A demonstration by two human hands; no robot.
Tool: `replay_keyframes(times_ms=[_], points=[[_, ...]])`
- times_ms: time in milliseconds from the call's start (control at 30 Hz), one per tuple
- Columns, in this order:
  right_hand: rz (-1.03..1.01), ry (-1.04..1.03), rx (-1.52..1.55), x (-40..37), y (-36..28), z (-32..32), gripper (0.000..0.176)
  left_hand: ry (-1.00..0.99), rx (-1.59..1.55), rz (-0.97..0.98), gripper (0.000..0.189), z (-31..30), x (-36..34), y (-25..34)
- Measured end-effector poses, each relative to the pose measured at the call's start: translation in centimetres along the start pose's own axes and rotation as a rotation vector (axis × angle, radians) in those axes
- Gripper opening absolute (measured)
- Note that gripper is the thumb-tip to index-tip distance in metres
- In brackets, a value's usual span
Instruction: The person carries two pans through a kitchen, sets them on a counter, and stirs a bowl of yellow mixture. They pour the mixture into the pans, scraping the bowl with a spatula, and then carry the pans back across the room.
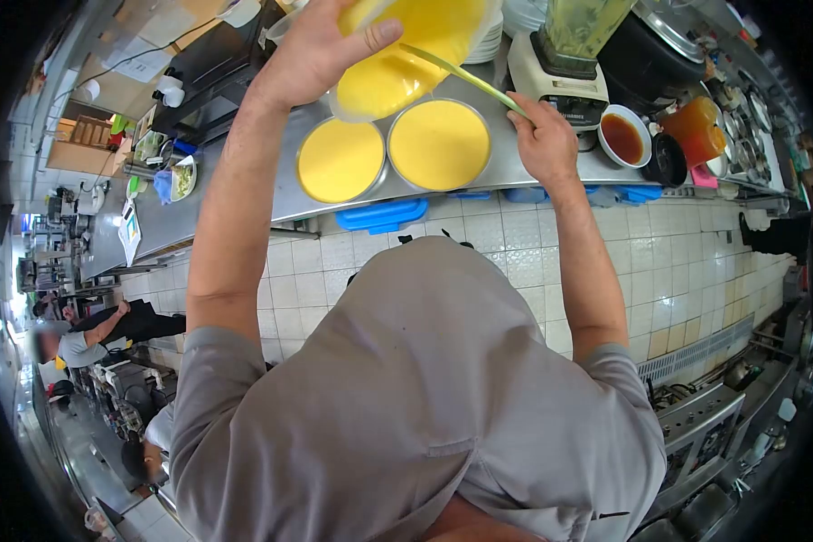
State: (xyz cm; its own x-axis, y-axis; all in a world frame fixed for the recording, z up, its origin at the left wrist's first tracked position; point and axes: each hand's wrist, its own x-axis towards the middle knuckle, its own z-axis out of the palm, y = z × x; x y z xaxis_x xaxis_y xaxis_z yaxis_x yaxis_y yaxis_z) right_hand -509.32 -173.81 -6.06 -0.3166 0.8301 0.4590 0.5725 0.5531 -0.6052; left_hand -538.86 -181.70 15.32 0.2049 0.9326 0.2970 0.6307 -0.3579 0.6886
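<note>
My left hand (pixel 334 45) grips the rim of a large clear container (pixel 425 63), tilted and coated inside with yellow mixture. In my right hand (pixel 546 140) is a long green-handled spatula (pixel 461 74), its far end inside the container. Below the container, two round pans hold smooth yellow mixture: the left pan (pixel 341 161) and the right pan (pixel 440 145) sit side by side on the steel counter (pixel 285 194).
A blender (pixel 565 77) stands right of the container, near a bowl of red-brown liquid (pixel 623 137), a black bowl (pixel 666 161) and an orange container (pixel 694 134). Blue-lidded boxes (pixel 382 215) sit under the counter edge. Another person (pixel 90 339) is at far left.
</note>
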Motion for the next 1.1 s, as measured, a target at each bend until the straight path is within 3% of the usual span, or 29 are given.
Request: replay_keyframes(times_ms=[233, 300, 400, 733, 800, 1033, 1100], points=[[0.053, -0.064, -0.040, -1.1, 0.1, 0.8, 0.030, 0.052, 0.332, -0.023, 0.080, 2.1, -1.7, -2.7], [0.044, -0.069, -0.041, -1.5, 0.6, 1.3, 0.030, 0.023, 0.365, 0.022, 0.064, 2.6, -2.0, -3.2], [0.046, -0.085, -0.060, -2.3, 1.0, 2.1, 0.029, 0.048, 0.264, 0.033, 0.073, 4.0, -2.7, -6.5], [0.051, -0.164, -0.111, -3.7, 2.6, 3.8, 0.031, 0.068, 0.211, -0.050, 0.075, 6.2, -3.4, -12.2], [0.048, -0.166, -0.101, -3.1, 2.7, 3.5, 0.031, 0.080, 0.059, -0.163, 0.072, 5.9, -3.5, -12.4], [-0.059, -0.098, -0.105, -1.7, 2.7, 3.3, 0.031, 0.069, -0.286, -0.187, 0.067, 5.6, -2.2, -16.0], [-0.042, -0.085, -0.085, -1.5, 1.9, 3.1, 0.032, 0.063, -0.576, -0.284, 0.070, 5.9, -2.5, -16.4]])
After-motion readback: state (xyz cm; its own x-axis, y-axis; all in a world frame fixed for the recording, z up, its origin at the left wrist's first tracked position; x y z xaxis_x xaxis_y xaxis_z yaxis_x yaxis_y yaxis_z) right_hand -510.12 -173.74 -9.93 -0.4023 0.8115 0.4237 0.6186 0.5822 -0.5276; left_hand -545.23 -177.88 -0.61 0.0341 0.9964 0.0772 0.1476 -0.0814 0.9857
